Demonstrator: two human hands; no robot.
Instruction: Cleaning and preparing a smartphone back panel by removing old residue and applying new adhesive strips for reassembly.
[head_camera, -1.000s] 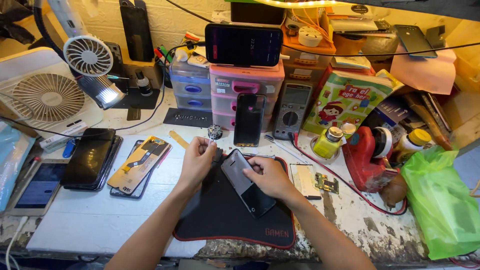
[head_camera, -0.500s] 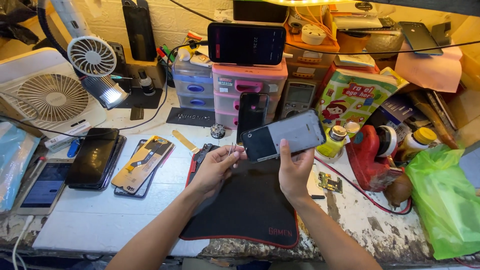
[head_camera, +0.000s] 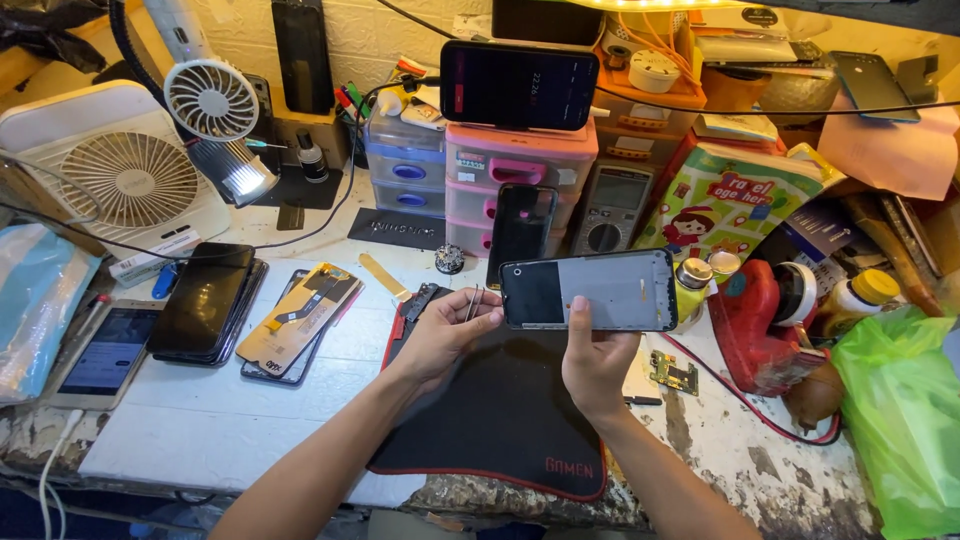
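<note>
My right hand (head_camera: 592, 358) holds a phone frame with a grey inner panel (head_camera: 590, 291) up off the bench, long side level, thumb on its lower edge. My left hand (head_camera: 443, 335) is just left of it, pinching thin metal tweezers (head_camera: 473, 301) whose tips point up near the frame's left end. Both hands hover over a black work mat (head_camera: 500, 420) with a red border.
An opened phone with a yellow flex cable (head_camera: 300, 318) and a stack of dark phones (head_camera: 205, 300) lie to the left. Fans (head_camera: 130, 180), small plastic drawers (head_camera: 500, 170), a propped phone (head_camera: 518, 85), a multimeter (head_camera: 610, 207), bottles, a small circuit board (head_camera: 672, 372) and a green bag (head_camera: 900, 420) crowd the bench.
The phone frame was lying on the mat under both hands. My right hand has lifted it and turned it level; my left hand now holds tweezers at its left end.
</note>
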